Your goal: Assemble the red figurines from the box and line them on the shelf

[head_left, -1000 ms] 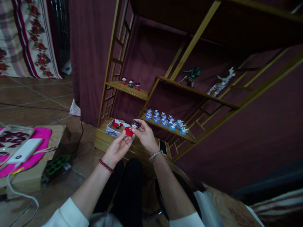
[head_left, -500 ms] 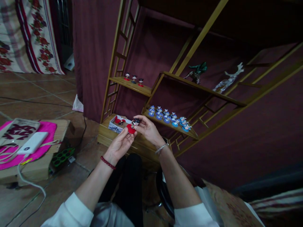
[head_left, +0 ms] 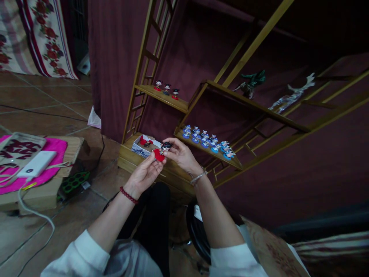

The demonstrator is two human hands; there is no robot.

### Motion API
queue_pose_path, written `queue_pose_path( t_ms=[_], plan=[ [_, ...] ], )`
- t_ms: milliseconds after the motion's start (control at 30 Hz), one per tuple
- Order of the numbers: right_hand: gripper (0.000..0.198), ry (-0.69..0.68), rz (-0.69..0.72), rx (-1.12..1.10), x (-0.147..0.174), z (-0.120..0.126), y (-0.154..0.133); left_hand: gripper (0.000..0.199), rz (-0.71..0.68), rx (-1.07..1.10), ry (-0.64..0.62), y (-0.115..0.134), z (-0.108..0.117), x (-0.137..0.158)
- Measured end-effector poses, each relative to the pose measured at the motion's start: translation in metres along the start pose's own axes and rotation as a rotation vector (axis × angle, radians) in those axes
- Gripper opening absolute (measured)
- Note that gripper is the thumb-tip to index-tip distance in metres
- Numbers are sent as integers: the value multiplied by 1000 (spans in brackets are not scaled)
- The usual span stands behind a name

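Between both hands I hold a small doll figurine point(head_left: 166, 146) with black hair and a round red base point(head_left: 159, 154). My left hand point(head_left: 146, 173) grips the red base between thumb and fingers, palm turned up. The thumb and fingers of my right hand point(head_left: 182, 154) pinch the figurine near its head and body. Just behind my hands, an open patterned box point(head_left: 140, 150) sits on the low cabinet, with red and dark pieces point(head_left: 146, 141) inside. On the small upper shelf stand three similar figurines point(head_left: 167, 89) with red or dark bases.
Rows of blue-and-white figurines point(head_left: 205, 138) fill the middle shelf point(head_left: 235, 163). Higher up stand a green figure point(head_left: 253, 82) and a clear deer-like ornament point(head_left: 294, 94). At left, a low table point(head_left: 69, 154) bears a white power bank point(head_left: 37, 163); its cable hangs down. A black stool point(head_left: 196, 227) is near my right arm.
My view has shifted slightly, so the shelves appear farther right and the left table higher. Both hands keep their hold on the figurine, with little change in its pose.
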State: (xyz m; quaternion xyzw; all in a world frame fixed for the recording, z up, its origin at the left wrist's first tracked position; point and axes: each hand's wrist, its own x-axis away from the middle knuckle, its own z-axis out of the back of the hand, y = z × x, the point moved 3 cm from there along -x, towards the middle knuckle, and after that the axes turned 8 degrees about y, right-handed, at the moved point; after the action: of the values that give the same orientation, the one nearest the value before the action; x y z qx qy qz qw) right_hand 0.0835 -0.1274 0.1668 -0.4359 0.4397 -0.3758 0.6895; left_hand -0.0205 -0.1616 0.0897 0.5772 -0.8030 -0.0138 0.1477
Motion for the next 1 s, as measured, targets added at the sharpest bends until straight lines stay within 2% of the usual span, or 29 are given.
queue_pose_path(
  t_ms=[233,467,700,1000],
  plan=[
    [36,-33,-3,-6,-2,1,2,18,-14,-45,-23,2,4,-4],
    [39,-19,-54,-53,-5,1,10,17,-31,-61,-52,2,9,-9],
    [35,-16,-40,-69,-10,0,15,22,-55,-102,-85,4,12,-11],
    [34,-40,-26,-36,-15,-3,17,20,-40,-63,-63,7,15,-16]
  ],
)
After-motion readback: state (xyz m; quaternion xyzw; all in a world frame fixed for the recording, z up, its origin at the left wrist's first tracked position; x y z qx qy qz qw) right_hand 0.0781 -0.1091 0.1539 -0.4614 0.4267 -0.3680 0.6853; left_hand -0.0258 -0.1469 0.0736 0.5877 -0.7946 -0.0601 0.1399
